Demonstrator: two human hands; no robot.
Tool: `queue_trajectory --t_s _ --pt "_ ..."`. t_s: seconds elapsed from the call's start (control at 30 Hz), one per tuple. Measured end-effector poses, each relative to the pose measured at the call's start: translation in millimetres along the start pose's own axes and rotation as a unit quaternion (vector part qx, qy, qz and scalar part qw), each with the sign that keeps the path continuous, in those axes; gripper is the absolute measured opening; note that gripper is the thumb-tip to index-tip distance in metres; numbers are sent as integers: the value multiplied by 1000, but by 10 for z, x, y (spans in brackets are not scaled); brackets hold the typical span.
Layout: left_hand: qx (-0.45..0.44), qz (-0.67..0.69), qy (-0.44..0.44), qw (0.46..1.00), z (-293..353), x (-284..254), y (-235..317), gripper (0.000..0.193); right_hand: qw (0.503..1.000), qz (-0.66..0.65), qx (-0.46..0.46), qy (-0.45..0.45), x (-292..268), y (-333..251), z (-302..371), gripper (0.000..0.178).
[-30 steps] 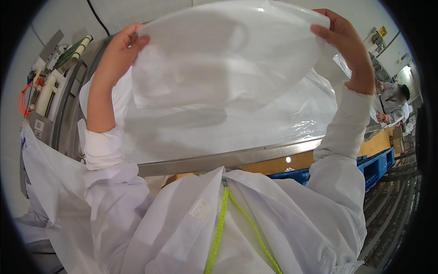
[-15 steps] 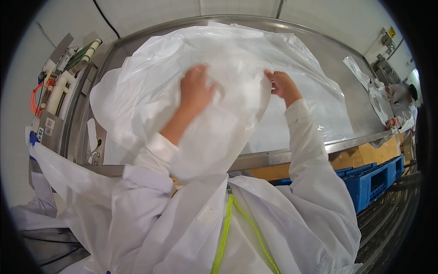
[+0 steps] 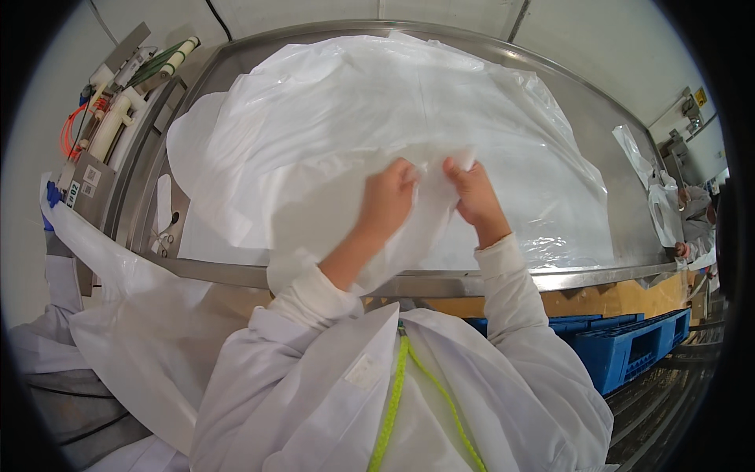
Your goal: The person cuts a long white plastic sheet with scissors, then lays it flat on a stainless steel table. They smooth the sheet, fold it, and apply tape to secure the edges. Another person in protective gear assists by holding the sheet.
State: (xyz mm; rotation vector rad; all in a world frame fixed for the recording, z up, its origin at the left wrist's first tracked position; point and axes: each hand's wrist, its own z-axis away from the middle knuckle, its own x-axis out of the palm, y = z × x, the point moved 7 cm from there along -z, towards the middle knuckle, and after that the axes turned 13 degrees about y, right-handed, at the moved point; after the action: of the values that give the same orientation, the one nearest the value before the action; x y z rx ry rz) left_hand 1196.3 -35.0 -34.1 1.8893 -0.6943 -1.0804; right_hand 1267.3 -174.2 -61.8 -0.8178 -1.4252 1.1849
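Note:
A large heap of white plastic sheeting [image 3: 346, 94] lies spread over a stainless steel table [image 3: 550, 281]. Near its front edge, both hands grip the top of one loose white plastic sheet [image 3: 314, 204] that hangs toward me. My left hand [image 3: 387, 200] is closed, with the sheet bunched in its curled fingers. A short span away, my right hand [image 3: 476, 197] pinches the same sheet between thumb and fingers, and a small corner sticks up there. The lower part of the sheet falls over the table's front rim, partly behind my left forearm.
Scissors [image 3: 163, 240] lie at the table's left edge. Beyond that edge stands equipment with rollers [image 3: 110, 134] and orange tubing [image 3: 71, 130]. More white sheeting [image 3: 141, 330] hangs at lower left. Blue pallets [image 3: 629, 346] sit at right, and another person [image 3: 696, 216] works at the far right end.
Both hands have drawn nearer to me and closer together, pulling the sheet's edge back over the heap. My left hand, spread and blurred before, has closed on the sheet.

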Motion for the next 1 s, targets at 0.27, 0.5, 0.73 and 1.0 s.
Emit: queue_trajectory --t_s 0.27,0.5,0.73,1.0 --pt "11 -162 437 885 -683 -2482 -762 20 940 143 -158 265 -1466 -808 -57 35" --pt "-36 -335 465 819 -238 -3538 -1813 29 880 149 -150 426 -2970 -871 278 40" --pt "-112 -354 397 839 325 -3372 -2554 32 855 167 -78 484 -3870 -627 493 43" --pt "-119 -425 297 847 717 -3153 -2362 35 829 195 8 523 -4531 -596 769 36"
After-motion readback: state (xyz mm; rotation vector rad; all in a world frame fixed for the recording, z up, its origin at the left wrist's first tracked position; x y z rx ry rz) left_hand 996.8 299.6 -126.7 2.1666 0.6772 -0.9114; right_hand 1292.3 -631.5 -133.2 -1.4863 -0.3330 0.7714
